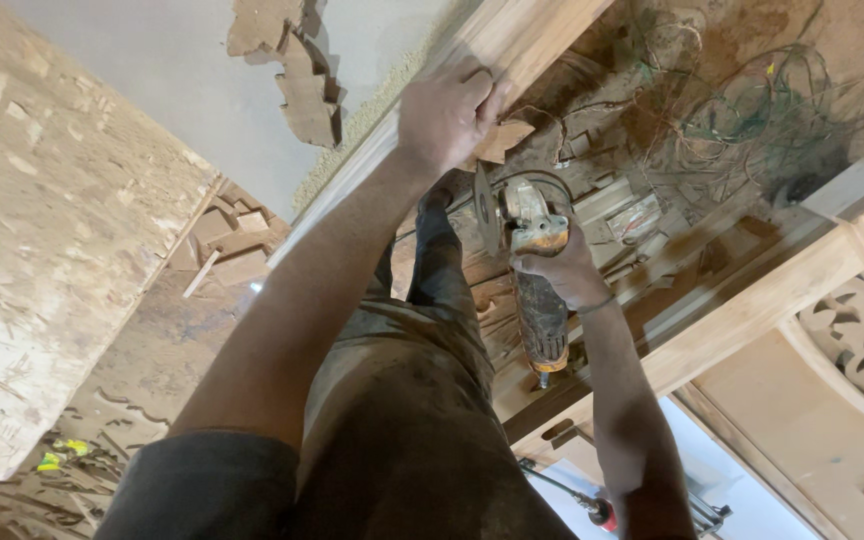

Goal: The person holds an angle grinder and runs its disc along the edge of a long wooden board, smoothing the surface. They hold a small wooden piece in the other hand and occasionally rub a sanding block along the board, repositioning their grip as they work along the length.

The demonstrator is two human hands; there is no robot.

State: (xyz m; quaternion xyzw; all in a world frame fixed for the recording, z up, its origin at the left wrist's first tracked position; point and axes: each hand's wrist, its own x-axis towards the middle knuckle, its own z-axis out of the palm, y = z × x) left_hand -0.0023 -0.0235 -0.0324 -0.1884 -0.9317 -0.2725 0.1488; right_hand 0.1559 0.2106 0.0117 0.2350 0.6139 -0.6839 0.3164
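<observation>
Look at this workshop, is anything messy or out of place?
Yes. A tangle of green wires lies loose on the dusty floor past the angle grinder. Wood offcuts are scattered beside the big board. The left hand presses a small wood piece close to the grinder's disc.

One angle grinder point(535, 290), perhaps two offcuts point(302, 85).

angle grinder point(537, 290) is dusty black with a yellow band, wooden beam point(512, 40) is pale tan, trousers point(412, 400) grimy dark grey, tangled wires point(752, 110) green.
</observation>
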